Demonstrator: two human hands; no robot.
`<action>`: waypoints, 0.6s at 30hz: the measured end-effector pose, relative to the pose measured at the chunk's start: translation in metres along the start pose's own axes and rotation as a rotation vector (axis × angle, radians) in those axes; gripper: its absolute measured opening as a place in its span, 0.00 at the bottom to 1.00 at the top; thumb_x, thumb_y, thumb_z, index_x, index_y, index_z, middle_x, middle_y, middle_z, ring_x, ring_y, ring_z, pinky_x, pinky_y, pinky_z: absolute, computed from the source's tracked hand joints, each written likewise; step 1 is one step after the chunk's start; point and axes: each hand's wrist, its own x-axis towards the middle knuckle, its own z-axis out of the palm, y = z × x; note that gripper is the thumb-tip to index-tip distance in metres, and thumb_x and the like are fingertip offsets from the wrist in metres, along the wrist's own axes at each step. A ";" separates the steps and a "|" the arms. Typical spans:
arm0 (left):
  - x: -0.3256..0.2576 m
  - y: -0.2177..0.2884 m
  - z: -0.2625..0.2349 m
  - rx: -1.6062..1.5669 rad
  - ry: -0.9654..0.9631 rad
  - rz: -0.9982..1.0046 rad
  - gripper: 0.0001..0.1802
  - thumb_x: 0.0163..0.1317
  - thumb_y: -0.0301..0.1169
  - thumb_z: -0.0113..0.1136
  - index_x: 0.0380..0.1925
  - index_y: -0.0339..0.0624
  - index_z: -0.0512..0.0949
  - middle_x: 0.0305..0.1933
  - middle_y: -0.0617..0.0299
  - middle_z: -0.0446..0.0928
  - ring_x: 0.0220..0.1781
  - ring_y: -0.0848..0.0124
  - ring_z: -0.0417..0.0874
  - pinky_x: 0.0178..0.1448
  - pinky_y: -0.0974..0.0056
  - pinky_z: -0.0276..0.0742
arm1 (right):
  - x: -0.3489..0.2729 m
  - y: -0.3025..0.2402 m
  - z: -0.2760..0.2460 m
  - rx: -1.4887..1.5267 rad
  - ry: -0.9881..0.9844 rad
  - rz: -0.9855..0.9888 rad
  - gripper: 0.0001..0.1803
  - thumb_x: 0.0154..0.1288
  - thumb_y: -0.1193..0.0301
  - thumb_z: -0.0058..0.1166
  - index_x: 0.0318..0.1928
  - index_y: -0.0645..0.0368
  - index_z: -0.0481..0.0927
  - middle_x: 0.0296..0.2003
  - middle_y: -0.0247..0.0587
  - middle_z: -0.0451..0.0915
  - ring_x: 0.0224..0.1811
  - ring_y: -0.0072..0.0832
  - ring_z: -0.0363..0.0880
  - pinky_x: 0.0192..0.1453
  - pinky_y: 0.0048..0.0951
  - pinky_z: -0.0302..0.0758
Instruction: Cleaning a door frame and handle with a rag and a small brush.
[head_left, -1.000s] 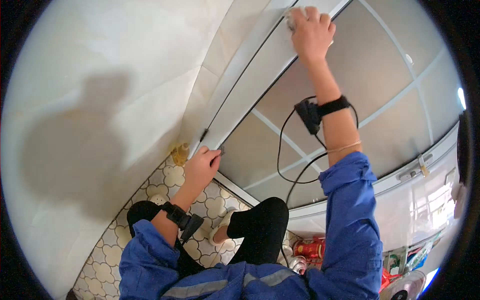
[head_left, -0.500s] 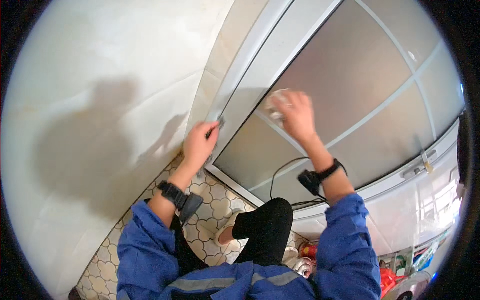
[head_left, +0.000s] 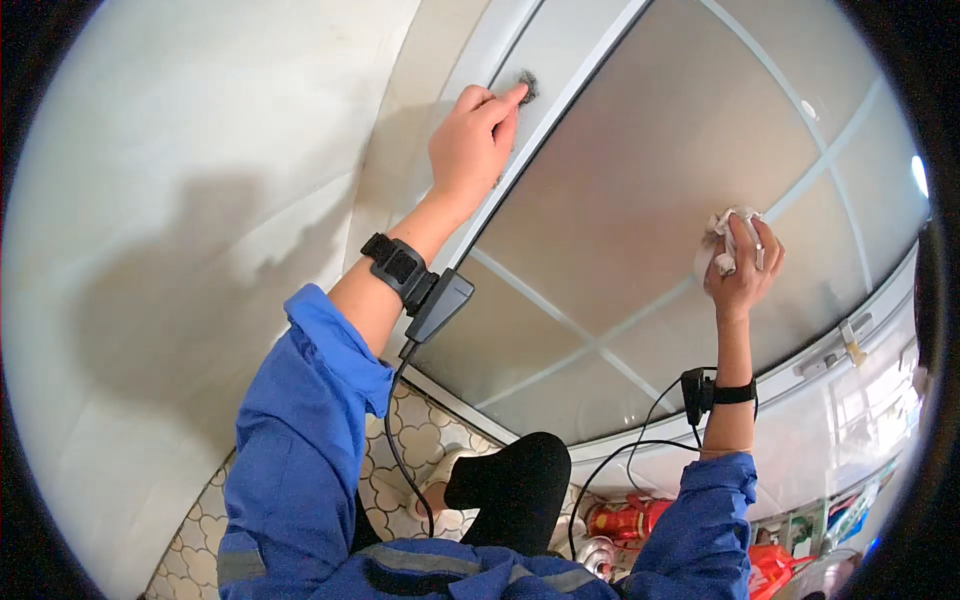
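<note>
My left hand (head_left: 472, 145) is pinched around a small dark grey tuft of steel wool (head_left: 528, 88) and reaches up along the white door frame (head_left: 560, 85). The tuft is against the frame or just over it. Off to the right, my right hand (head_left: 742, 268) grips a crumpled white cloth (head_left: 736, 222) at the frosted glass panel (head_left: 640, 200), close to where its pale bars cross. Each wrist carries a black strapped device with a cable.
A pale tiled wall (head_left: 220, 110) stands on the left. Below lies a patterned tile floor (head_left: 195, 540). A metal latch (head_left: 852, 345) sits on the door's right edge. Red items (head_left: 625, 520) and a red bag (head_left: 772, 568) are at the lower right, and a cable (head_left: 392, 430) hangs from my left wrist.
My left hand has gone up and to the right along the frame with the steel wool. My right hand has carried the cloth rightward and slightly down across the glass.
</note>
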 end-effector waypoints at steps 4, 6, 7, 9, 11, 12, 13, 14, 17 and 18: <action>-0.010 -0.010 0.002 0.224 -0.053 0.078 0.15 0.62 0.32 0.57 0.49 0.59 0.80 0.30 0.65 0.72 0.26 0.69 0.75 0.27 0.63 0.70 | -0.003 0.001 0.006 0.027 0.043 -0.006 0.26 0.42 0.74 0.59 0.48 0.44 0.80 0.50 0.36 0.74 0.49 0.39 0.71 0.52 0.40 0.69; -0.020 -0.016 -0.003 0.435 -0.151 0.214 0.20 0.60 0.30 0.57 0.53 0.63 0.77 0.30 0.64 0.70 0.24 0.68 0.75 0.24 0.62 0.71 | 0.000 0.000 0.006 0.031 0.066 -0.018 0.25 0.43 0.73 0.59 0.47 0.45 0.80 0.49 0.37 0.74 0.49 0.39 0.72 0.52 0.40 0.69; -0.025 -0.018 -0.004 0.434 -0.155 0.213 0.20 0.60 0.30 0.57 0.53 0.63 0.77 0.30 0.64 0.70 0.24 0.68 0.75 0.24 0.62 0.71 | -0.002 -0.001 0.006 0.031 0.062 -0.016 0.25 0.43 0.73 0.59 0.47 0.45 0.80 0.49 0.37 0.74 0.49 0.39 0.72 0.52 0.40 0.69; -0.029 -0.019 -0.006 0.570 -0.178 0.316 0.25 0.58 0.29 0.57 0.56 0.65 0.73 0.29 0.64 0.69 0.24 0.67 0.75 0.23 0.62 0.72 | -0.001 -0.001 0.005 0.009 0.071 -0.016 0.24 0.43 0.73 0.59 0.46 0.46 0.81 0.49 0.37 0.74 0.49 0.39 0.72 0.52 0.39 0.69; -0.022 -0.018 -0.003 0.583 -0.160 0.293 0.26 0.58 0.29 0.58 0.57 0.65 0.73 0.31 0.64 0.69 0.24 0.66 0.75 0.23 0.61 0.73 | -0.002 0.001 0.006 0.012 0.075 -0.021 0.24 0.43 0.73 0.60 0.46 0.46 0.81 0.49 0.37 0.74 0.49 0.39 0.72 0.52 0.39 0.69; -0.019 -0.018 -0.002 0.597 -0.144 0.271 0.27 0.57 0.29 0.58 0.58 0.65 0.72 0.32 0.64 0.69 0.24 0.65 0.75 0.23 0.61 0.73 | -0.002 0.000 0.007 0.016 0.079 -0.022 0.24 0.42 0.73 0.60 0.46 0.46 0.81 0.49 0.37 0.74 0.49 0.38 0.72 0.52 0.39 0.70; -0.017 -0.020 -0.002 0.599 -0.144 0.266 0.27 0.57 0.29 0.58 0.58 0.65 0.72 0.32 0.64 0.69 0.24 0.65 0.75 0.23 0.61 0.73 | -0.002 -0.001 0.009 0.019 0.077 -0.025 0.24 0.42 0.73 0.60 0.46 0.46 0.81 0.49 0.37 0.74 0.49 0.38 0.72 0.52 0.39 0.70; -0.015 -0.020 0.001 0.580 -0.110 0.224 0.26 0.57 0.29 0.59 0.57 0.64 0.73 0.33 0.63 0.69 0.24 0.65 0.75 0.23 0.61 0.73 | -0.003 0.000 0.008 0.015 0.069 -0.025 0.24 0.42 0.74 0.60 0.46 0.46 0.81 0.49 0.37 0.74 0.49 0.38 0.72 0.52 0.39 0.70; -0.023 -0.018 0.003 0.499 -0.087 0.155 0.21 0.58 0.29 0.59 0.53 0.61 0.75 0.35 0.63 0.70 0.25 0.65 0.75 0.23 0.61 0.73 | -0.003 0.000 0.008 0.001 0.067 -0.010 0.24 0.43 0.74 0.61 0.46 0.45 0.81 0.49 0.36 0.74 0.49 0.37 0.72 0.52 0.39 0.69; -0.026 -0.017 0.002 0.441 -0.096 0.126 0.19 0.58 0.29 0.59 0.50 0.58 0.77 0.36 0.63 0.70 0.27 0.65 0.76 0.22 0.61 0.73 | -0.003 0.000 0.009 -0.007 0.075 0.003 0.24 0.43 0.74 0.62 0.46 0.45 0.81 0.49 0.36 0.74 0.49 0.37 0.72 0.52 0.39 0.69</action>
